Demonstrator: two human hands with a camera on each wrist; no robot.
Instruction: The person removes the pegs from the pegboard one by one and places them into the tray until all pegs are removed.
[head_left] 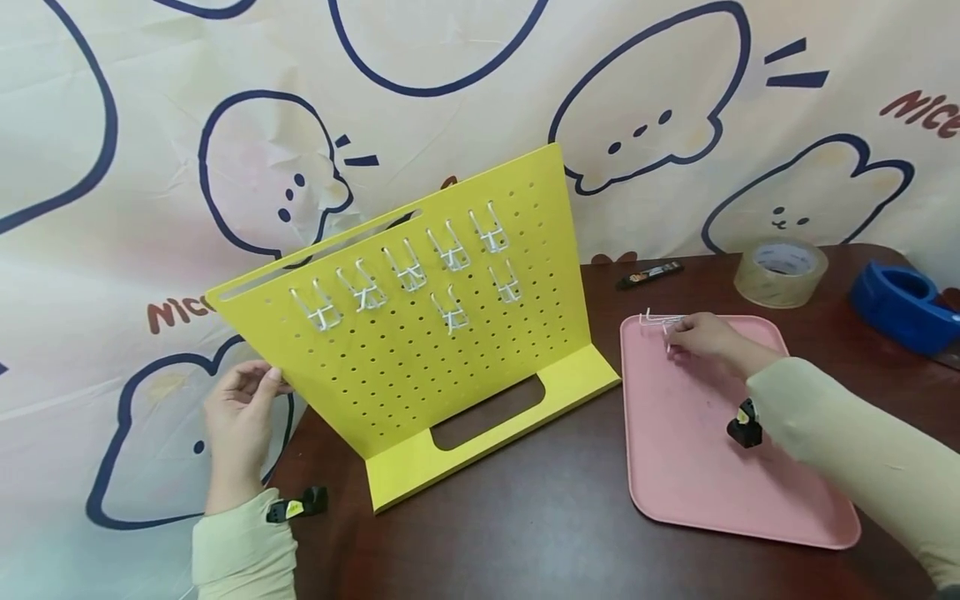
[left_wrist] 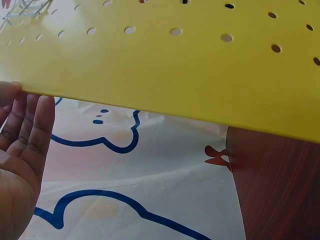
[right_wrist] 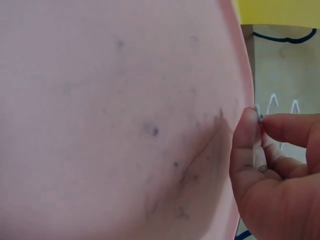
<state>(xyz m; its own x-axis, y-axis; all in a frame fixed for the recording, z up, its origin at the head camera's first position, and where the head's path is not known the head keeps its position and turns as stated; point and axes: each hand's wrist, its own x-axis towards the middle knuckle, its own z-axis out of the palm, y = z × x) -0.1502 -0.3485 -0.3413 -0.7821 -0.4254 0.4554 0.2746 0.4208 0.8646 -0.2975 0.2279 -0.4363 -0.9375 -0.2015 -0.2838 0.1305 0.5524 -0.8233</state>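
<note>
A yellow pegboard stands tilted on the table, with several white wire hooks hung in two rows on its upper half. My left hand grips its left edge, thumb in front and fingers behind, as the left wrist view also shows. Over the far edge of a pink tray, my right hand pinches a white wire hook between thumb and index finger; the fingers hide part of it. Beside that hand, more white wire shows at the tray's far left corner.
Behind the tray lie a small black item with a label, a roll of clear tape and a blue tape dispenser. A printed cloth hangs behind the dark wooden table.
</note>
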